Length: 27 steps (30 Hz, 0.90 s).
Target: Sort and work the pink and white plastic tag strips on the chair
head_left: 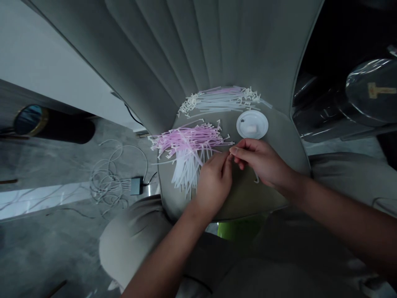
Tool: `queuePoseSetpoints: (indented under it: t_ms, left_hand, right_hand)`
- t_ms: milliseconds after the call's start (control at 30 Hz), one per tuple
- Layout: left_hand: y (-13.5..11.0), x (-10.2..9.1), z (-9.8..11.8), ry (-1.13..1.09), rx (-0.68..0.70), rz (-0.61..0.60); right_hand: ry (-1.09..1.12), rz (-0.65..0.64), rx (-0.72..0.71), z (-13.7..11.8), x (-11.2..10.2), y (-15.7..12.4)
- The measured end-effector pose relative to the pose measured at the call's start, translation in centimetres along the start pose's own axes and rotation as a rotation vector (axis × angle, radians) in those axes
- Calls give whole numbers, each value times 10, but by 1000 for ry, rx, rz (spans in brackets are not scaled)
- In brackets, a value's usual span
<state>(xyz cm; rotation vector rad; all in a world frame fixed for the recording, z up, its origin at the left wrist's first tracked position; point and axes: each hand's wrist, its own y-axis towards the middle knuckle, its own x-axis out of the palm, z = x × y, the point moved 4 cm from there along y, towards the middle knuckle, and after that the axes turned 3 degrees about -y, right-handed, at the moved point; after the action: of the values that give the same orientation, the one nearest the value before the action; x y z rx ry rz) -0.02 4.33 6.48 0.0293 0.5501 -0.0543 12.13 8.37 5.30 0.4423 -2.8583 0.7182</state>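
My left hand (216, 176) and my right hand (257, 159) meet over the chair seat, both closed in a pinch. Whatever is between the fingertips is too small and covered to name. A hooked white end (256, 179) of a thin strip shows below my right hand; I cannot tell whether it is held. Beside my left hand lies a heap of thin pink strips (189, 140) with small white ends. White strips (186, 169) fan out beneath the pink ones. Just beyond my right hand sits a white round dish (263, 120) with a small white block (250, 128) in it.
Another bundle of pale strips (220, 101) with white ends lies by the grey chair's backrest (198, 45). On the floor at left are a coiled cable (108, 182) and a small dark box (136, 186). A plastic-wrapped round object (372, 82) stands at right.
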Motion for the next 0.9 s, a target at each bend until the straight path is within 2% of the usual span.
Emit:
queuePoseSetpoints:
  t_ms: [267, 467, 600, 700, 900]
  left_hand:
    - [-1, -4, -1, -25, 20, 153]
    - [-6, 1, -6, -85, -99, 197]
    - [-9, 6, -12, -285, -187, 243]
    - [-10, 10, -14, -458, -242, 226]
    - [-14, 15, -12, -659, -313, 217]
  right_hand:
    - [119, 0, -2, 1, -1, 1]
    - [139, -16, 15, -1, -2, -1]
    - [126, -8, 14, -4, -1, -2]
    - [109, -32, -1, -3, 1, -3]
    - [109, -96, -12, 2, 6, -6]
